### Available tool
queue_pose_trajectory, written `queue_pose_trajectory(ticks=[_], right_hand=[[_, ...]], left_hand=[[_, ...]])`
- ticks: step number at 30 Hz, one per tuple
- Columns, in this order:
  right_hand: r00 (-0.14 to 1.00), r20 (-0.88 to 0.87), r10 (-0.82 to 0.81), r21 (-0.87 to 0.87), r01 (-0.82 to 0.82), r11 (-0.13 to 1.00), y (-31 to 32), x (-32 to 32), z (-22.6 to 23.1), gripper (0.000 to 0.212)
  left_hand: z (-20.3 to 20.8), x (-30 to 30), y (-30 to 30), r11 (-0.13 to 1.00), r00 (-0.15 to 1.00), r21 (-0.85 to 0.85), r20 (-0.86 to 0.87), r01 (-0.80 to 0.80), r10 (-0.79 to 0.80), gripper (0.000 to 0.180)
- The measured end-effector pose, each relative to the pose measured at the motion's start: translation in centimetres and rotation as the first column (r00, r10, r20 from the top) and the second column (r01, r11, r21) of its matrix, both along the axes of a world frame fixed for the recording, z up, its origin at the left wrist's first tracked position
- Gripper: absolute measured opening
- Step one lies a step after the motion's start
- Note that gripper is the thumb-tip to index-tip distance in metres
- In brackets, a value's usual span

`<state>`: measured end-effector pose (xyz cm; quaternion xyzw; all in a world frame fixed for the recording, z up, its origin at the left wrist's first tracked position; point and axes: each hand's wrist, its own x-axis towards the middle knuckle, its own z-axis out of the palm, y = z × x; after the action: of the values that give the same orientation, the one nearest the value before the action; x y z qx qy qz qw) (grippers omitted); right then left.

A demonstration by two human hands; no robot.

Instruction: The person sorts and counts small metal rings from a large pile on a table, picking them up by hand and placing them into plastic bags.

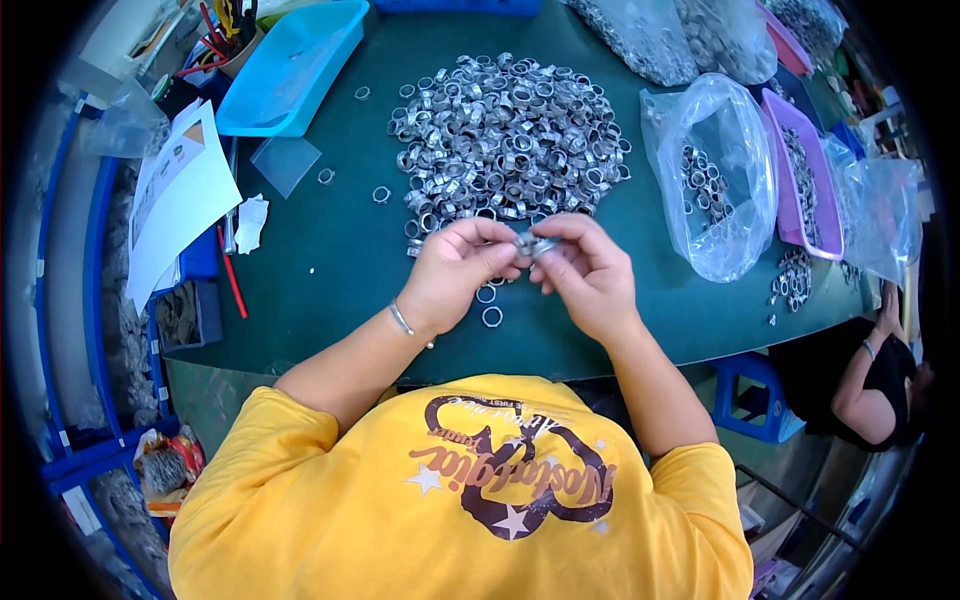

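A dark green work table (330, 250) fills the view, its far half heaped with a big pile of silver metal rings (505, 135). At the near edge of that pile both hands meet above the table. The left hand (455, 270) and the right hand (585, 275) have their fingertips pinched together on a small cluster of metal rings (530, 243) held between them — both grips closed on the same pieces. Just below the hands, two loose rings (489, 305) lie on the table. A thin bracelet (401, 319) sits on the left wrist.

To the left lie a light blue plastic tray (290, 65), sheets of white paper (180, 195) and a red pen (232, 282). To the right stands an open clear plastic bag (715, 180) with a few rings inside, and beside it a purple tray (805, 175) holding more. At the far right edge, another person's arm (865, 385) shows — well apart from the hands.
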<state>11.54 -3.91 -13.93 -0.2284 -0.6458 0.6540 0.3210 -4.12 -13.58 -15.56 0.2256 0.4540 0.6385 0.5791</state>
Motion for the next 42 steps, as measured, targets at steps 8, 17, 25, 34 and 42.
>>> queue_pose_trajectory(ticks=[8,17,25,34,42], right_hand=[[0.816,-0.006,-0.578,0.801,0.35,0.486,7.0,5.8,3.5,0.025],[0.888,0.327,-0.322,0.74,-0.029,0.672,3.3,1.9,-0.8,0.007],[0.913,0.384,-0.138,0.414,-0.037,0.91,2.3,0.3,-2.0,0.018],[0.934,-0.016,-0.356,0.812,0.22,0.541,4.3,3.1,3.1,0.02],[0.856,0.264,-0.443,0.673,0.166,0.721,7.6,5.7,2.7,0.021]], left_hand=[[1.1,-1.3,1.4,0.988,0.54,0.157,-0.832,0.007,0.128,0.011],[-1.2,0.5,3.5,0.979,-0.159,0.077,-0.981,0.189,0.108,0.016],[1.1,0.1,1.0,0.998,0.933,0.05,-0.357,-0.026,0.042,0.015],[1.7,0.3,0.6,0.993,0.909,0.098,-0.407,-0.061,0.096,0.017],[0.2,0.0,0.7,0.998,0.707,0.047,-0.706,-0.03,0.055,0.011]])
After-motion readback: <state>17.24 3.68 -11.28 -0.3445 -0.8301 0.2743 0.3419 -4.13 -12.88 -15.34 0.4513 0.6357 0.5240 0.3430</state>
